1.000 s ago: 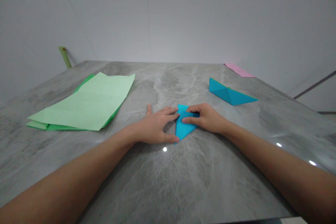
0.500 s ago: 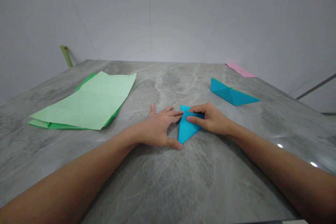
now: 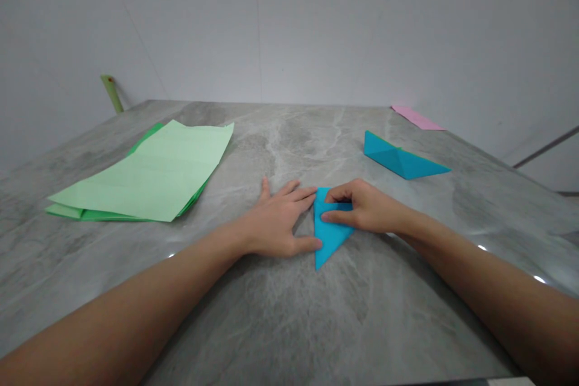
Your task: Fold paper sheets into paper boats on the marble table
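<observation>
A folded piece of blue paper (image 3: 329,235) lies on the grey marbled table in front of me, one pointed corner toward me. My right hand (image 3: 368,208) pinches its upper right part, thumb on the front layer and fingers tucked behind the upper edge. Flat beside the paper's left edge is my left hand (image 3: 283,223), fingers spread. Its thumb tip touches the lower left edge and a fingertip meets the upper left corner. The paper's right part is hidden by my right hand.
A blue folded paper boat (image 3: 402,161) rests beyond my right hand. Light and dark green paper sheets (image 3: 145,172) are stacked at the left. Pink paper (image 3: 417,117) lies at the far right edge, and a green stick-like object (image 3: 112,93) stands by the wall.
The blue paper has turned slightly, so its left edge now runs straight toward me and its near point sits lower. My left thumb has shifted up along that edge.
</observation>
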`<state>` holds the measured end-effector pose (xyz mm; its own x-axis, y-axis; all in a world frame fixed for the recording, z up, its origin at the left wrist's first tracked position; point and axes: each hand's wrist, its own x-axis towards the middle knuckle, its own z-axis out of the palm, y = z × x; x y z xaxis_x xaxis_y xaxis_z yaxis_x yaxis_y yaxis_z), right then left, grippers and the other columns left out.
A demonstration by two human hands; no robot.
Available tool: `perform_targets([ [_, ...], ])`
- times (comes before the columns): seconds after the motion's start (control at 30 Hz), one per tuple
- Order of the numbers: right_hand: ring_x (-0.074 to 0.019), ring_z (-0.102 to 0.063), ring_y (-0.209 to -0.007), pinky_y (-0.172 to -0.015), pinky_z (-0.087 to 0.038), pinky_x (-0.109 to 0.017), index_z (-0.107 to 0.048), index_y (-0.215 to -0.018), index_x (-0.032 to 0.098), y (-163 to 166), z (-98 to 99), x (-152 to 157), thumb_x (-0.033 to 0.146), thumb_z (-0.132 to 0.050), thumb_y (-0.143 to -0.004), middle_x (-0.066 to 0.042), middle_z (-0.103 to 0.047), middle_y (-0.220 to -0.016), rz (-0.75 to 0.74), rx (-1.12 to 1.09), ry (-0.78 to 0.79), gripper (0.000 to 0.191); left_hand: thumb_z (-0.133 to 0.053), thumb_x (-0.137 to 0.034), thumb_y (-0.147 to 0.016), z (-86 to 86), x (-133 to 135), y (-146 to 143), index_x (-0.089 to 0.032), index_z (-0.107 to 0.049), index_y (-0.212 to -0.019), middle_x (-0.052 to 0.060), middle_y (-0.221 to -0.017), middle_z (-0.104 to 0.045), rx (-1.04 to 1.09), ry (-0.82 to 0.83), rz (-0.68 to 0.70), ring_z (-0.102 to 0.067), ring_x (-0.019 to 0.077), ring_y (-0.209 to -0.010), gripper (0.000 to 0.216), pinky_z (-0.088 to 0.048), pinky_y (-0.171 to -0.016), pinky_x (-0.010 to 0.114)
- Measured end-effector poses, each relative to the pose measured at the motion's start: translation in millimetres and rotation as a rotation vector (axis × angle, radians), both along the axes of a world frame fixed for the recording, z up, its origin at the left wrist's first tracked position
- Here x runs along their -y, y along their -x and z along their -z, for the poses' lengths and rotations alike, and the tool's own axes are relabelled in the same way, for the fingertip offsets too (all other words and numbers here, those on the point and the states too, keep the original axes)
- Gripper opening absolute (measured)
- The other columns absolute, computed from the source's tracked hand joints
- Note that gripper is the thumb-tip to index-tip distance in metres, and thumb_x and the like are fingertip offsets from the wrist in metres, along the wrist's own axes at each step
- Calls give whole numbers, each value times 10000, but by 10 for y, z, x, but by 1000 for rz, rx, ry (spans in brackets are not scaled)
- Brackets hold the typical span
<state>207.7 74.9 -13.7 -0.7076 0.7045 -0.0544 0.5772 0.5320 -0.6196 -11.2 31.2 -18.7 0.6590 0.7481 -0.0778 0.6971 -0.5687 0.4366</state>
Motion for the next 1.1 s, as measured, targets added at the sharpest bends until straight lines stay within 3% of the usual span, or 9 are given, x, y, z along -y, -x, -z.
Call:
perform_targets([
  [0.33, -129, -508, -613, -605, -353, -271, -633, -746, 176, 15, 52, 5, 317, -660, -777, 10, -589, -666, 30, -15, -140, 147, -587, -707, -769, -23, -12, 1, -280, -237, -1538, 64, -1627, -164, -52, 9, 24, -57, 431, -1472, 947, 99, -1056, 763],
  [0.73, -128, -490, -585, -590, -350, -276, -633, -703, 174, 36, 31, -1, 300, -660, -767, 9, -570, -628, 99, 37, -128, 144, -579, -807, -688, -37, -7, 6, -261, -143, -1558, 99, -1632, -113, -72, 35, 45, -10, 438, -1473, 1115, 112, -1046, 767],
  [1.1, -134, -499, -588, -583, -357, -281, -650, -689, 175, 70, 14, 11, 288, -688, -747, 3, -589, -630, 178, 44, -94, 133, -630, -769, -670, -29, 9, 14, -242, -208, -1541, 114, -1620, -176, -6, 39, 13, -43, 408, -1482, 1102, 146, -1081, 711],
])
